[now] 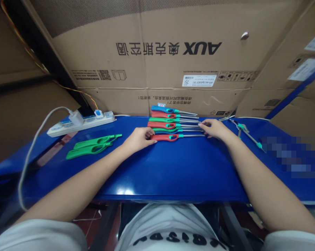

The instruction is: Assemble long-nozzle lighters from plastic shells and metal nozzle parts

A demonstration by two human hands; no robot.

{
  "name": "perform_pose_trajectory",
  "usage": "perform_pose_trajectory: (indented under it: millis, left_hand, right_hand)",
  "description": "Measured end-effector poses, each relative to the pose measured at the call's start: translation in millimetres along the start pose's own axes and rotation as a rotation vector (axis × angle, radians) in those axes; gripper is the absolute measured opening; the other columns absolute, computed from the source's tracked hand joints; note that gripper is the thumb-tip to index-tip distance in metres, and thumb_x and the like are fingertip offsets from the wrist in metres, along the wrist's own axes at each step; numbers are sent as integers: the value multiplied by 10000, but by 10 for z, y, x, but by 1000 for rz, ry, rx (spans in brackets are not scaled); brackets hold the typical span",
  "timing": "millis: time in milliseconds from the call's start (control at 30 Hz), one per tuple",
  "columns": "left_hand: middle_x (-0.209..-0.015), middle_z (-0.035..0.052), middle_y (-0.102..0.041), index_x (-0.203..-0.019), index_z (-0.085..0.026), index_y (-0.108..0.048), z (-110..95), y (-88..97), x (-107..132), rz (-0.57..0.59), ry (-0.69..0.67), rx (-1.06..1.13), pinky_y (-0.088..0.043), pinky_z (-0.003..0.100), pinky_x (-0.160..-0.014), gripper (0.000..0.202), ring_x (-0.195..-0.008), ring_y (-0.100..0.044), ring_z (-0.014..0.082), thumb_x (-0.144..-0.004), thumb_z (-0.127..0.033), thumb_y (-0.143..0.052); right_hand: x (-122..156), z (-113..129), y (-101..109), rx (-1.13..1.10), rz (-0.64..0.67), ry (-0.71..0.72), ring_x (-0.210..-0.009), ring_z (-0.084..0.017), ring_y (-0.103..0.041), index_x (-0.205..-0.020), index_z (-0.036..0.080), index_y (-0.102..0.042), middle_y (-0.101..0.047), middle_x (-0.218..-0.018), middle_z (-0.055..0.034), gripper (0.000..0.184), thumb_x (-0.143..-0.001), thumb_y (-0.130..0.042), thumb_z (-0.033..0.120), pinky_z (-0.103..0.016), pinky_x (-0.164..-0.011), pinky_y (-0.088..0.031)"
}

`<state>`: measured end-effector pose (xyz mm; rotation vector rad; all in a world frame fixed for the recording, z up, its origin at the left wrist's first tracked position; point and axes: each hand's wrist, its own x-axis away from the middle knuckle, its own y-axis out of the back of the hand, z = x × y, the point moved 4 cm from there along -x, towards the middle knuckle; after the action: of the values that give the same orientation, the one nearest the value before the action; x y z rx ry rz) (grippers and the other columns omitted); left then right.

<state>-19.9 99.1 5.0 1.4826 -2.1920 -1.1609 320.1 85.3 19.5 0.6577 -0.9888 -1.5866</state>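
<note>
Several long-nosed gas lighters [169, 120] with blue, red and green handles lie side by side in a stack of rows on the blue table. Their metal tubes point right. My left hand [140, 137] is closed at the handle end of the nearest red lighter [164, 137], thumb along its near side and fingers curled behind. At the opposite end, my right hand [212, 128] has its fingertips bent together against the metal tube tips. Two green lighter handle shells [91, 145] lie left of my left hand.
A white power strip [81, 123] with plugs and a grey cable [33, 146] occupies the left back. Metal tubes with teal parts [248, 135] lie at right, near a blurred patch. A large printed cardboard sheet [160, 76] stands along the back of the blue table [173, 174].
</note>
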Motion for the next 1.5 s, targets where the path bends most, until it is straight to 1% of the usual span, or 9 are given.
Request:
perform_pose_trajectory:
  millis: [133,267,333,467,667,1000,1200,1367,1500]
  left_hand:
    - [-776,27,-694,-822,-193,-593,-61,57,25,-62,-10,-62,-530,306,-687,393,-714,-664,185,-750,-529,-785]
    - [-724,16,-651,-827,-210,-529,-59,163,23,-130,92,-238,-435,291,-579,422,-648,-618,190,-816,-590,-711]
    - [-813,41,-671,-915,-205,-552,-46,190,11,-130,109,-360,-433,301,-604,421,-732,-639,221,-851,-603,-669]
    - [-1055,112,-666,-1073,-178,-574,-33,166,-15,-103,1,-529,-476,342,-793,444,-997,-639,283,-934,-599,-561]
    - [-1038,106,-651,-1009,-183,-582,-1,143,-43,-80,-28,-584,-468,320,-797,378,-1003,-627,268,-985,-552,-499]
    - [-995,90,-677,-936,-196,-609,-4,153,-52,-84,-25,-610,-432,294,-722,355,-956,-623,253,-998,-525,-493]
    - [-906,75,-687,-831,-201,-622,29,157,-52,-63,-16,-578,-407,291,-669,437,-894,-625,245,-978,-588,-481]
    - [-904,75,-684,-810,-199,-626,81,136,-80,-64,7,-504,-386,287,-631,459,-832,-629,223,-989,-583,-449]
    - [-894,77,-687,-813,-200,-631,99,116,-96,-69,9,-491,-388,285,-630,467,-821,-633,220,-988,-589,-441]
  right_hand:
    - [32,34,60,151,-10,-28,-655,-219,-713,-1069,158,-676,-754,-822,-113,349,-984,-521,458,-303,-640,-542]
    - [26,40,78,284,-11,-27,-957,-316,-717,-934,151,-706,-758,-959,-189,452,-986,-464,529,-369,-803,-528]
    - [16,27,62,324,3,-25,-1030,-348,-696,-913,149,-709,-747,-1037,-210,520,-984,-426,579,-400,-834,-521]
    - [-7,5,16,367,26,1,-1073,-358,-682,-968,148,-705,-726,-1118,-218,595,-985,-361,634,-419,-862,-511]
    - [-39,0,-32,399,32,47,-1052,-363,-687,-922,143,-683,-729,-1083,-231,652,-981,-311,675,-407,-833,-511]
    - [35,94,-60,441,33,94,-1011,-344,-693,-928,168,-658,-728,-1055,-192,509,-980,-409,608,-381,-775,-499]
    - [33,72,-58,450,8,102,-998,-308,-688,-928,191,-644,-737,-1055,-152,417,-954,-495,579,-340,-741,-489]
    - [29,72,-52,458,-7,101,-992,-290,-686,-903,196,-648,-742,-1043,-125,295,-886,-638,490,-322,-722,-486]
    - [46,91,-29,456,-28,85,-976,-274,-688,-881,206,-666,-746,-1014,-105,218,-872,-661,424,-316,-707,-486]
